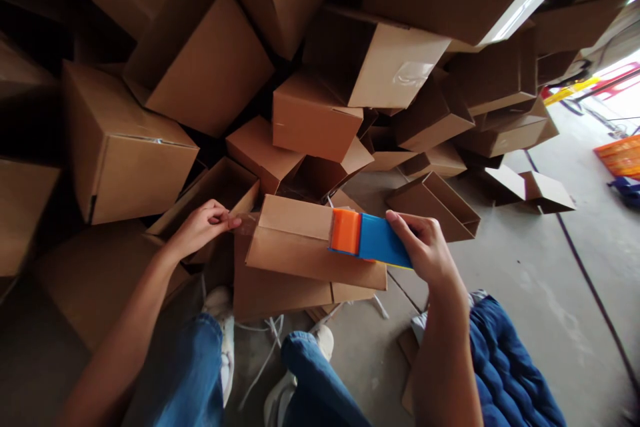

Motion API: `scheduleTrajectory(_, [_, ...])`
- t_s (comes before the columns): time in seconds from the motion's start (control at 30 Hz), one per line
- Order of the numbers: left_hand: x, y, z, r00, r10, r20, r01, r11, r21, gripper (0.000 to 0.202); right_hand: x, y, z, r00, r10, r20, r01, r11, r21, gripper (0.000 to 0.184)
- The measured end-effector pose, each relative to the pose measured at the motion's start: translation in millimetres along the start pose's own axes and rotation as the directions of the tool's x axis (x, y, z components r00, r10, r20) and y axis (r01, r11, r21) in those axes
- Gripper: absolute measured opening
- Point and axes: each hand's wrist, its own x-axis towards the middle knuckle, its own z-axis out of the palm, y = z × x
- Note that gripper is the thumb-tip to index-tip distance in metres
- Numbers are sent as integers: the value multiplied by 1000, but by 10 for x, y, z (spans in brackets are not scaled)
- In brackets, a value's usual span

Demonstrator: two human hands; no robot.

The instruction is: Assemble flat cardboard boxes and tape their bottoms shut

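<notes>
A small cardboard box [295, 248] lies in front of me, on top of a larger piece of cardboard [280, 297]. My right hand [425, 243] is wrapped round a blue and orange tape dispenser [383, 239], whose orange end rests over the box's top seam, right of its middle. At the box's left end, my left hand [210, 223] is closed in a pinch. Its fingertips hold the end of clear tape [247, 223] that sticks out past the box edge.
Open and closed cardboard boxes [145, 177] are heaped across the far side and left. White strings [273, 333] lie on the concrete floor [530, 280] near my shoes. A blue tufted cushion [507, 360] is at lower right, and an orange crate [620, 160] stands at far right.
</notes>
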Motion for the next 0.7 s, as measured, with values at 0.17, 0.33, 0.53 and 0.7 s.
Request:
scheduleTrajectory(0.17, [151,-155,164,978,58,201,-70,996,55,62,3,-7,7,1000,-18,0,18,1000,-16,62])
scheduleTrajectory(0.33, [271,-182,299,932,99,348,-102,995,-12,52,2,-7,3,1000,-6,-4,5,1000,-26,61])
scheduleTrajectory(0.53, [308,-136,274,898,149,415,-200,976,81,50,-6,-6,2,1000,9,-9,-9,999,-32,58])
scheduleTrajectory(0.7, [285,-247,284,924,128,360,-212,955,205,53,-11,-17,8,1000,-2,-1,2,999,-37,58])
